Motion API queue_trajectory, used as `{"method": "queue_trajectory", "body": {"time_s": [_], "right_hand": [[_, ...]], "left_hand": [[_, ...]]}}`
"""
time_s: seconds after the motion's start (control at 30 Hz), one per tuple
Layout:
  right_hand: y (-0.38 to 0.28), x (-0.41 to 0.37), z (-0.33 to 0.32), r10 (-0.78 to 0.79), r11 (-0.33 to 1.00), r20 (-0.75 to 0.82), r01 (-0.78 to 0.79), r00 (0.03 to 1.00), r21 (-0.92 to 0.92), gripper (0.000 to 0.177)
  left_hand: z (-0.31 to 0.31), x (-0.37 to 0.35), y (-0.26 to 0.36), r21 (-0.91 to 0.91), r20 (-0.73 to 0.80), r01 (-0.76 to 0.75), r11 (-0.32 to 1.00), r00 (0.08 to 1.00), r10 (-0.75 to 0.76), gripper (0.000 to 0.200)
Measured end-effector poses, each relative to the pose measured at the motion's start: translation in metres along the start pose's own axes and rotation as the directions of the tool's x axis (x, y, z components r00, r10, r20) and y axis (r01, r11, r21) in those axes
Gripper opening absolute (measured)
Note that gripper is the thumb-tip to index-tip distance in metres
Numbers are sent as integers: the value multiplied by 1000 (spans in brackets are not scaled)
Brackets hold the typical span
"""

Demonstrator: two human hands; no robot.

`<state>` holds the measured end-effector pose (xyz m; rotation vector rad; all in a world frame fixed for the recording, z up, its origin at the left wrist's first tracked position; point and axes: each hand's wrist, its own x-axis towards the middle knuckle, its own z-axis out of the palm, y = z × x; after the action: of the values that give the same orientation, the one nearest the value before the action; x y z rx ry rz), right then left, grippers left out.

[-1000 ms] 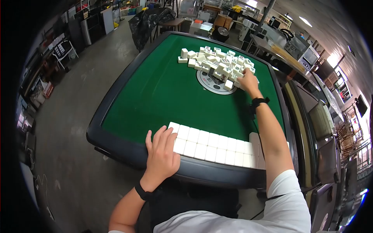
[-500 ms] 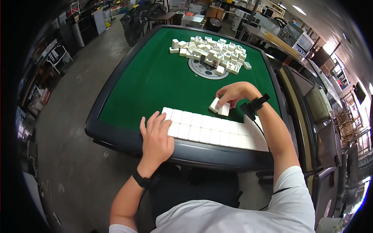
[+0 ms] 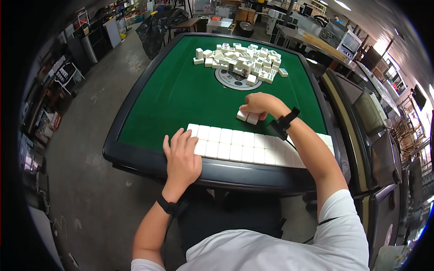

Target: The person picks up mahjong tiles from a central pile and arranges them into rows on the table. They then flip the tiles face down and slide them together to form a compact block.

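A long double row of white mahjong tiles point(image 3: 236, 145), backs up, runs along the near side of the green table. My left hand point(image 3: 181, 156) lies at the row's left end, fingers stretched out and touching the end tiles. Beyond the row, my right hand point(image 3: 260, 104) is closed over two mahjong tiles point(image 3: 252, 119) that sit side by side, backs up, on the felt. Its thumb and some fingertips are partly hidden. My right forearm passes above the right part of the row and covers some of it.
A loose heap of mahjong tiles point(image 3: 244, 58), many face up, lies toward the far side, partly over a round centre panel point(image 3: 228, 81). A raised dark rim point(image 3: 135, 162) borders the table. Padded chairs point(image 3: 373, 113) stand close on the right.
My right hand and the two tiles have shifted slightly away from the row and to the left. The left hand keeps its place at the row's end. The view has shifted a little.
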<state>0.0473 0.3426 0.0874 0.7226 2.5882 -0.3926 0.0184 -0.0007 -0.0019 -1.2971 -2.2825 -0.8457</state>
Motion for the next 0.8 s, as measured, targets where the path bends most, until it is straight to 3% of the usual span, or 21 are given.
{"method": "queue_trajectory", "body": {"time_s": [0.3, 0.43, 0.53, 0.63, 0.73, 0.8], "right_hand": [[-41, -44, 11, -126, 990, 39, 128, 991, -63, 43], [-43, -27, 26, -195, 912, -38, 167, 980, -373, 40], [-41, -25, 38, -190, 951, -162, 140, 968, -275, 40], [-31, -30, 48, -223, 935, -226, 143, 948, -324, 40], [7, -46, 50, -169, 936, -237, 81, 957, -343, 39], [38, -62, 48, -125, 948, -248, 42, 961, -317, 38]], "left_hand": [[0, -1, 0, 11, 3, 0, 1000, 1000, 0, 44], [0, 0, 2, 21, 11, -5, 1000, 1000, 5, 45], [0, 0, 2, 22, 15, 4, 1000, 1000, -5, 45], [0, 0, 1, 41, 27, 6, 999, 1000, -7, 45], [3, -1, -1, -43, 67, 43, 998, 997, -40, 44], [1, 2, 1, -44, 14, 49, 998, 999, -48, 47]]}}
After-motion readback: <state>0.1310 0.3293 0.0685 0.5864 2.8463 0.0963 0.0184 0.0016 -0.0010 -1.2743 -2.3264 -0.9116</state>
